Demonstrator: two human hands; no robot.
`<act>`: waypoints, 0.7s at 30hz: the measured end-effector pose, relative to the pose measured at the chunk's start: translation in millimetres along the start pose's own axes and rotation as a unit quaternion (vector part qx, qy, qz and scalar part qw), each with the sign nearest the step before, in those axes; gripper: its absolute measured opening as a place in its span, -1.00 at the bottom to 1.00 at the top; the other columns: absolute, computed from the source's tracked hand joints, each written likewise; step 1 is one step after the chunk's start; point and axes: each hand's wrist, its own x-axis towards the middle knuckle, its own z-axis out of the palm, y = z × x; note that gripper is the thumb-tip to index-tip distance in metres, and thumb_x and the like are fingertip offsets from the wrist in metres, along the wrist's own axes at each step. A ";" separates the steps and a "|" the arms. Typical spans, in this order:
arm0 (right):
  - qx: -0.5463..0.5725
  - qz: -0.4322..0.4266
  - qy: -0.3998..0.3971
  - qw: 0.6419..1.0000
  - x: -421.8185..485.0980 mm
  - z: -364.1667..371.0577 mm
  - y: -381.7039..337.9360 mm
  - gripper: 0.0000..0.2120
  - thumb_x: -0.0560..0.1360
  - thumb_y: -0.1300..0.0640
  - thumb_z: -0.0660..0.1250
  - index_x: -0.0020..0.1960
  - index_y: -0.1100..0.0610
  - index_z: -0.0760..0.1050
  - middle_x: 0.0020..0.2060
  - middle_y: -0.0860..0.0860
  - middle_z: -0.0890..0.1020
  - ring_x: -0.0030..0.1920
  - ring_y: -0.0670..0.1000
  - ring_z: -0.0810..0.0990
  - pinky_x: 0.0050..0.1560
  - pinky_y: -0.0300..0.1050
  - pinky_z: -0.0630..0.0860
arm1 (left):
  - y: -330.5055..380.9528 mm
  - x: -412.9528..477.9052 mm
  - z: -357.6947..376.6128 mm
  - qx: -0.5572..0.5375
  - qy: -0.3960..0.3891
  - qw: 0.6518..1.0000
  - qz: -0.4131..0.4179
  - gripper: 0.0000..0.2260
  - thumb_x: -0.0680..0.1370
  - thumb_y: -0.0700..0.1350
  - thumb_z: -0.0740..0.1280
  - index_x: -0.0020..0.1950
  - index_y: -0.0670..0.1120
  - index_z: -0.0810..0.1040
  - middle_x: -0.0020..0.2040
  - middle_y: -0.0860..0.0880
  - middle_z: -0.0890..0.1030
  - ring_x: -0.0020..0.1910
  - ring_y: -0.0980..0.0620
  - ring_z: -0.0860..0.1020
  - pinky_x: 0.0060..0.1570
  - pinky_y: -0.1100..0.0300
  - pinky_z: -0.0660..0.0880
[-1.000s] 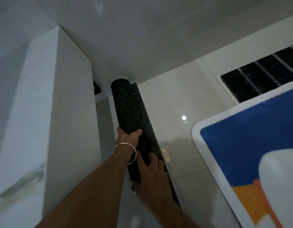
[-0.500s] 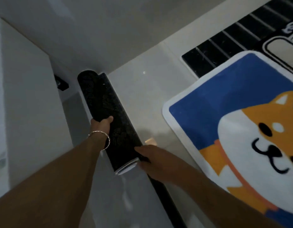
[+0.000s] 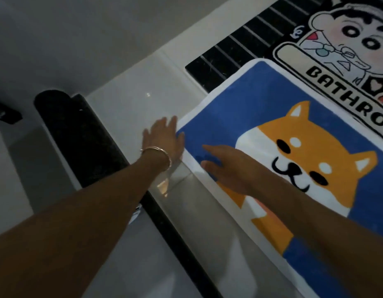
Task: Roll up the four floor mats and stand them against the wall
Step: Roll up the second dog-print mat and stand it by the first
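A rolled black mat stands against the wall at the left, with neither hand on it. A blue mat with an orange dog lies flat on the floor at the right. My left hand, with a bracelet on the wrist, hovers open at that mat's near corner. My right hand is over the blue mat's edge with fingers spread, holding nothing. Behind the blue mat lies a black and cream mat with a cartoon face and the word BATHROOM.
A black strip runs along the pale tiled floor beside the rolled mat. A white wall rises behind. A dark block sits at the far left near the wall.
Both hands have let go of the rolled black mat and moved right to the blue dog mat's corner. The view has swung right, showing more of the flat mats.
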 end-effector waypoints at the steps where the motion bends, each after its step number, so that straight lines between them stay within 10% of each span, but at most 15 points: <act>1: 0.007 -0.008 0.000 1.000 0.1 3.3 2.8 -0.68 0.61 0.03 0.14 0.30 0.16 0.40 0.18 0.13 0.50 0.09 0.01 0.43 0.12 -0.07 0.33 | 13.9 -2.5 4.3 0.001 -0.016 1.000 0.026 -0.49 0.63 0.08 0.06 0.55 -0.03 0.06 0.53 -0.13 0.14 0.50 -0.10 0.11 0.44 -0.11 0.08; 4: -0.005 -0.006 0.015 1.000 -1.3 1.1 13.1 -0.86 0.60 0.10 0.16 0.05 0.13 0.43 -0.09 0.03 0.50 -0.11 0.02 0.46 -0.02 -0.04 0.42 | 35.5 -2.8 12.8 0.013 -0.023 0.998 0.059 -0.47 0.63 0.09 0.05 0.55 -0.04 0.02 0.53 -0.15 0.13 0.49 -0.13 0.13 0.44 -0.11 0.11; 10: -0.083 0.097 0.026 0.992 -10.3 -11.4 63.4 -0.53 0.62 -0.01 0.10 0.47 0.13 0.20 0.42 0.12 0.30 0.40 0.13 0.28 0.35 0.02 0.28 | 48.2 -2.0 30.6 -0.062 -0.107 0.992 -0.013 -0.33 0.57 0.06 0.24 0.56 -0.05 -0.05 0.55 -0.17 -0.01 0.52 -0.16 0.00 0.43 -0.15 0.13; 16: -0.114 0.201 0.092 0.969 -55.3 -38.5 164.2 -0.58 0.56 0.03 0.21 0.38 0.14 0.31 0.33 0.20 0.30 0.35 0.27 0.28 0.25 0.09 0.30 | 61.9 -15.0 43.6 -0.166 -0.070 0.968 -0.178 -0.21 0.48 -0.06 0.39 0.55 -0.12 -0.04 0.48 -0.25 0.07 0.43 -0.27 0.13 0.38 -0.10 0.16; 21: -0.002 0.446 0.265 0.855 -144.8 -42.8 237.2 -0.18 0.42 -0.29 0.32 0.46 0.19 0.18 0.38 0.31 0.26 0.33 0.35 0.30 0.25 0.23 0.32 | 71.2 -22.0 61.8 -0.255 0.010 0.916 -0.308 -0.22 0.42 -0.04 0.44 0.49 -0.10 0.05 0.39 -0.24 0.20 0.32 -0.26 0.30 0.30 -0.11 0.30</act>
